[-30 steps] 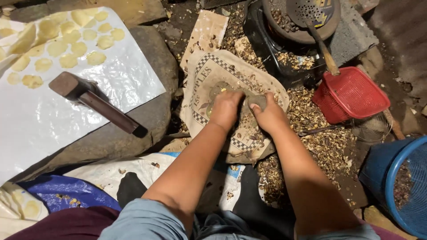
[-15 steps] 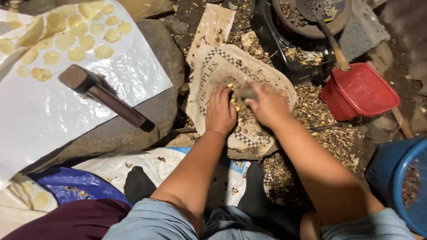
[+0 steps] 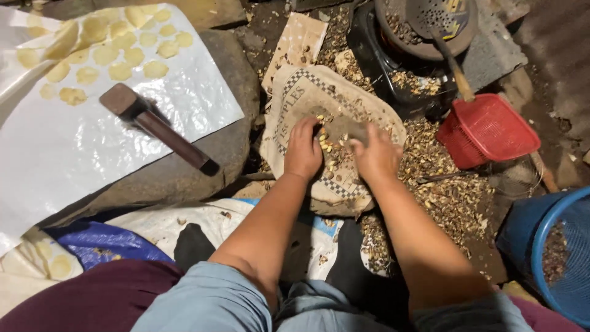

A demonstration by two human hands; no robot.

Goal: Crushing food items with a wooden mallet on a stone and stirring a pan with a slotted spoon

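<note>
Keep your left hand (image 3: pixel 303 149) flat and open, steadying the kernels (image 3: pixel 329 147) on the sack (image 3: pixel 307 92) (fingers clear), while your right hand (image 3: pixel 375 157) grips the stone (image 3: pixel 344 128) and strikes squarely.

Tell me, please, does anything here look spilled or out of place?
Yes. Husks and shell bits lie scattered over the ground right of the sack where both hands work, left hand and right hand. The hammer lies loose on the white sheet.
</note>
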